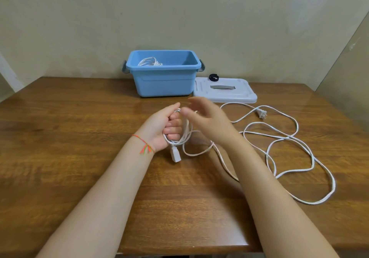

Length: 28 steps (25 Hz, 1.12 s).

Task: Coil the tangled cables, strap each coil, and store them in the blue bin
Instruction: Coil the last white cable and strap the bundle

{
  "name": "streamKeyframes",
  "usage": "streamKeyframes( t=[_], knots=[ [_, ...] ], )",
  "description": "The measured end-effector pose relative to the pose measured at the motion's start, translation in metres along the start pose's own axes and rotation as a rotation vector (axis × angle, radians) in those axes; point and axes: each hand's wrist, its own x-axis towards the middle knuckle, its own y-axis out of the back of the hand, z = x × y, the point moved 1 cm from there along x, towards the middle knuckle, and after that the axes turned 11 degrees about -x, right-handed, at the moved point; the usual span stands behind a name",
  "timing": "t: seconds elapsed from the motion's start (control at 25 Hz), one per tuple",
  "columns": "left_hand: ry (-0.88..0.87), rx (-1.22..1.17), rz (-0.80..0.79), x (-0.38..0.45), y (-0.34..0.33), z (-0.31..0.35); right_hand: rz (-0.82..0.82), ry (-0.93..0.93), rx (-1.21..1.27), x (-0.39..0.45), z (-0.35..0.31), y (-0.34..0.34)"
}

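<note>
Gripping a few finished loops of the white extension cord (287, 143), the left hand (162, 127) has its fingers curled tight round the bundle, with the socket end (175, 154) dangling below the palm. Right hand (207, 120) is blurry, fingers spread and loose beside the loops, so it looks open, though I can't tell if the cord touches it. Most of the cord sprawls over the wooden table (79, 137) on the right, plug (262, 114) near the grey lid (225, 92). One white coil (148, 61) already sits in the blue bin (162, 81). A black strap (214, 77) waits on the lid. So roughly halfway I'd guess: lots of winding left, then strapping and binning.
</note>
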Motion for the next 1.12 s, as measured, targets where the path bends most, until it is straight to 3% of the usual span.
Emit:
streamKeyframes(
  t=[0.16,0.36,0.64,0.88,1.04,1.12],
  knots=[
    [0.056,-0.004,-0.115,-0.009,-0.006,0.001,-0.105,-0.002,0.003,0.002,0.006,-0.009],
    [0.044,-0.085,-0.207,-0.018,-0.003,0.011,-0.390,-0.046,0.157,0.000,0.016,0.009],
    [0.116,0.007,-0.169,-0.012,0.000,0.010,-0.285,-0.061,0.221,-0.001,0.013,0.021],
    [0.175,0.075,-0.264,-0.016,0.006,0.014,-0.282,-0.020,0.197,-0.002,0.008,0.018],
    [0.068,-0.010,-0.097,-0.008,0.010,0.014,-0.204,-0.080,0.028,0.002,0.013,0.022],
    [0.014,-0.075,0.010,-0.005,0.014,0.016,-0.190,-0.122,-0.178,0.006,0.022,0.026]
  ],
)
